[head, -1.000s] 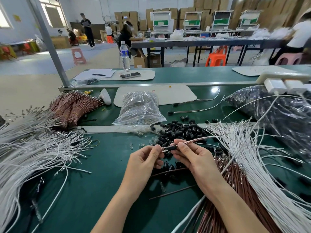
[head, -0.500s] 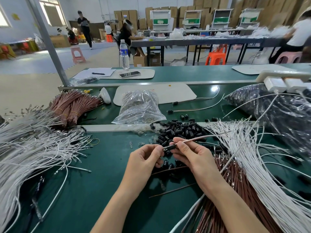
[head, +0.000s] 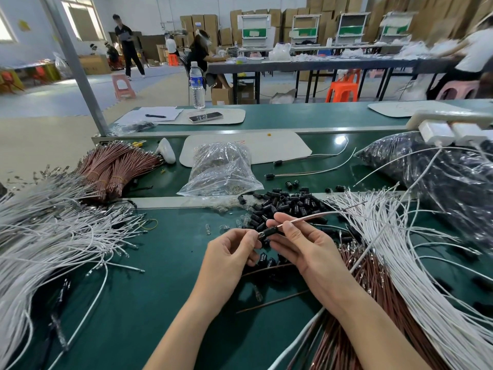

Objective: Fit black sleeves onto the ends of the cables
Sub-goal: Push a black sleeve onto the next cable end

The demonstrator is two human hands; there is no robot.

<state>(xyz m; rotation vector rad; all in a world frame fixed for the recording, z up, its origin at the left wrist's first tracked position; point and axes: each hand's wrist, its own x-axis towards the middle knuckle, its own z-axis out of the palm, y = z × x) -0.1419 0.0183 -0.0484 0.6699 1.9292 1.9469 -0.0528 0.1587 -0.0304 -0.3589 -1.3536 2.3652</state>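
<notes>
Barely anything shifted since a second ago | left hand [head: 229, 252] pinches short black tubular sleeve [head: 270, 232] | right hand [head: 301, 247] pinches thin coppery-pink cable [head: 306, 219] entering it | centre frame

Stacked cardboard boxes [head: 210, 25], long grey tables [head: 320, 65], orange stool [head: 342, 89], bright windows [head: 80, 20]

One bottle [head: 197, 85]; one phone [head: 205, 116]; one pen [head: 155, 116]; black sleeves [head: 288, 201] uncountable.

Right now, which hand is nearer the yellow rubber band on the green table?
Left. The left hand, pinching the sleeve, is just right of the rubber band; the right hand, holding the cable, lies farther right, beyond the left.
</notes>
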